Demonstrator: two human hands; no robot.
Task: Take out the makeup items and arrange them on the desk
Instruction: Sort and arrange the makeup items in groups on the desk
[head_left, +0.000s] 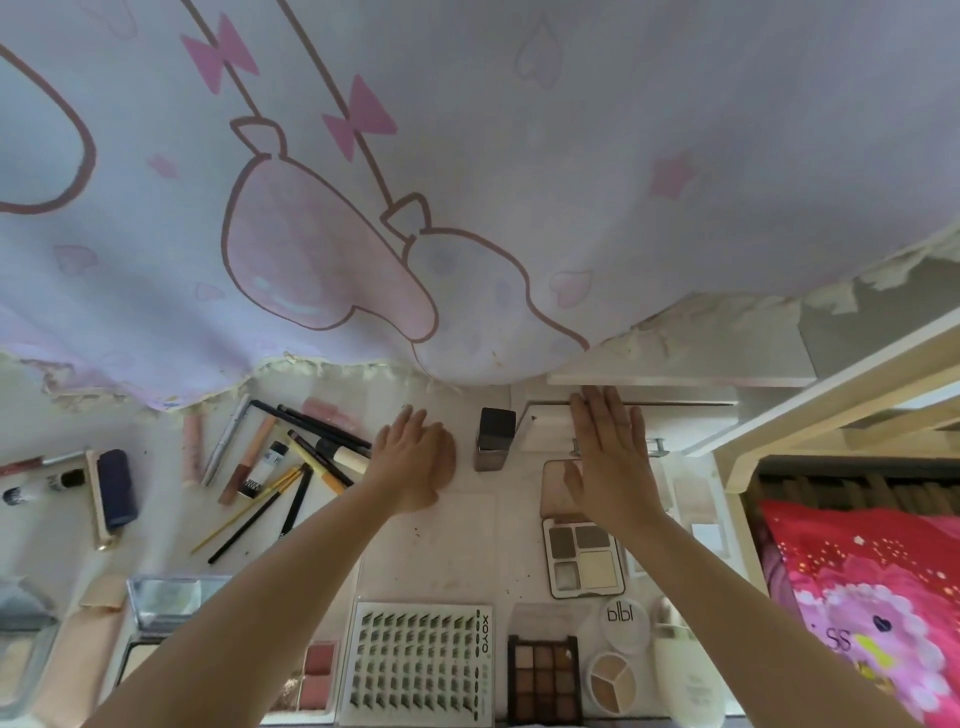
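Note:
My left hand (410, 465) grips a round tan makeup sponge (448, 462) on the white desk (441, 540), fingers curled over it. My right hand (610, 457) is flat with straight fingers, stretched toward a white drawer unit (540, 431) at the back, above an open eyeshadow compact (582, 558). A dark square-capped bottle (493, 439) stands between the hands. Brushes, pencils and tubes (291, 467) lie scattered at the left. A false-lash card (421, 665), a brown palette (543, 675) and a round three-part compact (613, 680) lie near the front edge.
A lilac cartoon-print curtain (415, 182) hangs over the back of the desk. A navy case (117, 488) and mirrored compacts (166, 608) lie at the left. A white bottle (685, 670) lies at the front right, beside a wooden frame (737, 467) and pink bedding (872, 597).

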